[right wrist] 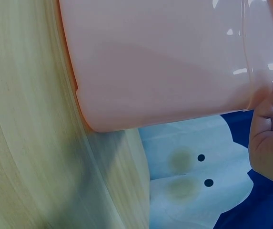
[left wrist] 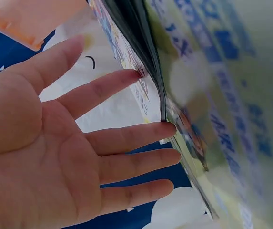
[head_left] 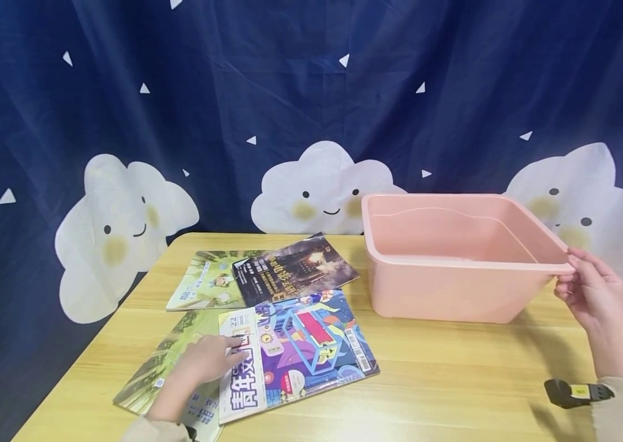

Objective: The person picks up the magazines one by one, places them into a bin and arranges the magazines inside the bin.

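Note:
My left hand (head_left: 208, 359) reaches over a colorful magazine (head_left: 317, 344), its fingertips at the left part of the cover. In the left wrist view, that hand (left wrist: 55, 143) has its fingers spread and straight, with the tips at the edges of the magazines. Partly beneath the colorful one lies a green magazine (head_left: 170, 362). A dark magazine (head_left: 294, 270) overlaps another green magazine (head_left: 206, 282) behind it. On the right, my right hand (head_left: 593, 294) pinches the front right rim corner of a pink plastic bin (head_left: 455, 291). The right wrist view shows the bin's smooth side (right wrist: 150, 71).
Everything stands on a light wooden table (head_left: 410, 380). A dark blue curtain (head_left: 289, 73) with white clouds hangs behind it. A black strap with a yellow label (head_left: 579, 391) sits at the right sleeve.

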The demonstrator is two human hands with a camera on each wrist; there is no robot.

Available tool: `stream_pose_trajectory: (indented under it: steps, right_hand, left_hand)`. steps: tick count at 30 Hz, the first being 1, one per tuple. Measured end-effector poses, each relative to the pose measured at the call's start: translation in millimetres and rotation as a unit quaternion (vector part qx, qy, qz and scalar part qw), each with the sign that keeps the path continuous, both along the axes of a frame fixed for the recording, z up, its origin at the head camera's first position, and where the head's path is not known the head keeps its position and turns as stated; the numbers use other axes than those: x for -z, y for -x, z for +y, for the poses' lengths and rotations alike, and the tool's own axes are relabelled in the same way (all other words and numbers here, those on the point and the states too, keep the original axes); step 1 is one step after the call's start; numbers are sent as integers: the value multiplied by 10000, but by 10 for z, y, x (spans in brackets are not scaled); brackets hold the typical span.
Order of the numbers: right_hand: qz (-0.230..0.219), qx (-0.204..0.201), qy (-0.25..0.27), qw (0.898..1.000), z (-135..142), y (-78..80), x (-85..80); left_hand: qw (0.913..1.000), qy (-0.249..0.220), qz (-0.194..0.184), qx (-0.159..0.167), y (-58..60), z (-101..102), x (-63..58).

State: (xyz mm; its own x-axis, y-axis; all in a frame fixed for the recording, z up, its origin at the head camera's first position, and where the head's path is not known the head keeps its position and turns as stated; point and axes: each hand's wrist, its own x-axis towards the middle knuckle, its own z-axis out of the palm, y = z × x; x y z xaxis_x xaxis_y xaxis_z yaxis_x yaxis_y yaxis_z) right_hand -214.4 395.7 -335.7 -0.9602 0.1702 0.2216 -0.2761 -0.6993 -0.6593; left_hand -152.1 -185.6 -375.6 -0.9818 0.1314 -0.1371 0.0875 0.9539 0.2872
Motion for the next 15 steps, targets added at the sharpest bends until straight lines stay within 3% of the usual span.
stream_pose_trajectory:
  steps: [10, 15]
  right_hand:
    - [-99, 34, -95, 9999, 11, -2, 0]
    - [-130, 38, -84, 9999, 10, -1, -4]
  left_hand:
    - [9979, -535, -345, -105, 70, -62, -5]
    - [9975, -570, -384, -137, 85, -89, -23]
